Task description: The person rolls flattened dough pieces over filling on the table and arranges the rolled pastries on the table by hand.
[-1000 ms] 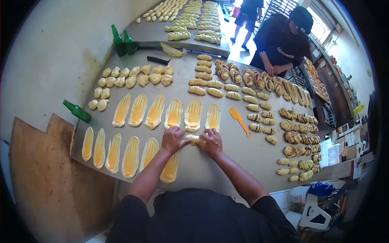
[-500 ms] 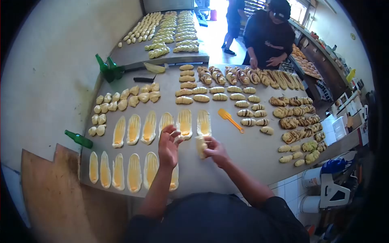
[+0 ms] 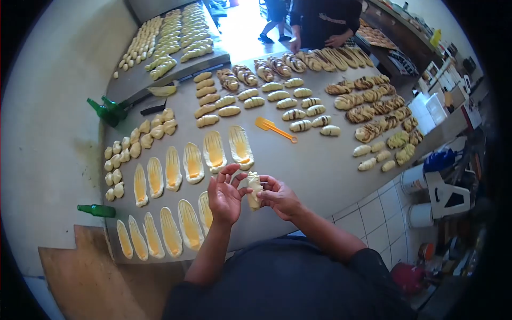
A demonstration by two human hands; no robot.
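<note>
A pale rolled piece of dough (image 3: 254,188) is held upright over the table, with my right hand (image 3: 281,198) closed on it from the right side. My left hand (image 3: 225,198) is open, palm turned up and fingers spread, its fingertips close beside the roll; whether they touch it I cannot tell. Just beyond lie flat dough strips (image 3: 214,151) with slit ends and a yellow-orange filling. Another row of filled strips (image 3: 171,234) lies nearer to me, partly hidden by my left arm. An orange spatula (image 3: 274,129) rests past my right hand.
Shaped dough rolls (image 3: 278,95) and braided pieces (image 3: 373,109) cover the table's far and right parts. Dough lumps (image 3: 135,149), a black-handled knife (image 3: 153,109) and green bottles (image 3: 109,111) are on the left. A co-worker (image 3: 325,24) stands across the table; another person's legs (image 3: 274,21) show behind.
The view has shifted, moving the table contents left and up in the picture. My hands have come closer together, with the dough roll now between them, still in my right hand.
</note>
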